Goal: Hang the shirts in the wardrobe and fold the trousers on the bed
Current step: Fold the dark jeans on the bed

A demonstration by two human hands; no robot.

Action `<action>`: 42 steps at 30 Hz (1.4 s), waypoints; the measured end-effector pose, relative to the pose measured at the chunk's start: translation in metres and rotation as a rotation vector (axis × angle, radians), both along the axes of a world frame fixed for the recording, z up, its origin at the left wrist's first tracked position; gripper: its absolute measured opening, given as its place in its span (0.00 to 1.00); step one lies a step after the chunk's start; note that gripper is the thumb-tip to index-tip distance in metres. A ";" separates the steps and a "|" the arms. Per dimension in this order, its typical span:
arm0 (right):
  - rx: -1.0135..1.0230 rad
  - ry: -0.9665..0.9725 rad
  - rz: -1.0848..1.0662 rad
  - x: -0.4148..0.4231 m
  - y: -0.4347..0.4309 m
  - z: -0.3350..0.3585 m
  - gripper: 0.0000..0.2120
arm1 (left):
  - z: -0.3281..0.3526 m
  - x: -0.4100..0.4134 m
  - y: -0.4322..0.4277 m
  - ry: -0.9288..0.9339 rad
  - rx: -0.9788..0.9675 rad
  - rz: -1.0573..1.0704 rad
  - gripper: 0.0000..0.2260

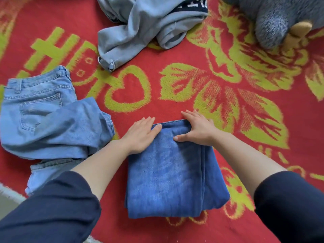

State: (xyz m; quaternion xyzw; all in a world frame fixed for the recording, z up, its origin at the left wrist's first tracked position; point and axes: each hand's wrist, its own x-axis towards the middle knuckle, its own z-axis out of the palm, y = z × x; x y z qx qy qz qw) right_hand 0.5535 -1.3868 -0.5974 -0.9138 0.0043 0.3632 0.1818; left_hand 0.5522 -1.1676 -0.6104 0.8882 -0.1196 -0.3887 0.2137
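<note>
Dark blue jeans (171,176) lie folded into a compact rectangle on the red and yellow-green bed cover (175,88), in front of me. My left hand (142,135) rests flat on their far left corner, fingers spread. My right hand (198,130) presses flat on the far right corner, its fingertips over the folded edge. Neither hand grips the cloth. Light blue jeans (47,116) lie crumpled at the left, waistband and back pocket showing. Grey trousers (140,28) with a dark printed band lie in a loose heap at the top centre.
A grey plush toy (280,20) with tan parts sits at the top right corner. The edge of the bed cover (10,192) shows at the lower left, with pale surface beyond it.
</note>
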 end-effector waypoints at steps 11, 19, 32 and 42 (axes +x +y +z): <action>0.136 0.194 -0.144 0.000 0.011 0.003 0.19 | 0.014 0.006 0.003 0.191 0.102 0.005 0.31; 0.264 0.083 -0.153 -0.064 0.016 0.036 0.48 | 0.047 -0.064 0.029 0.105 -0.098 0.052 0.19; 0.056 -0.237 0.452 -0.170 0.077 0.160 0.25 | 0.134 -0.215 0.077 -0.174 -0.145 0.167 0.20; 0.123 -0.401 0.855 -0.235 0.289 0.208 0.22 | 0.197 -0.335 0.280 -0.274 -0.121 0.510 0.19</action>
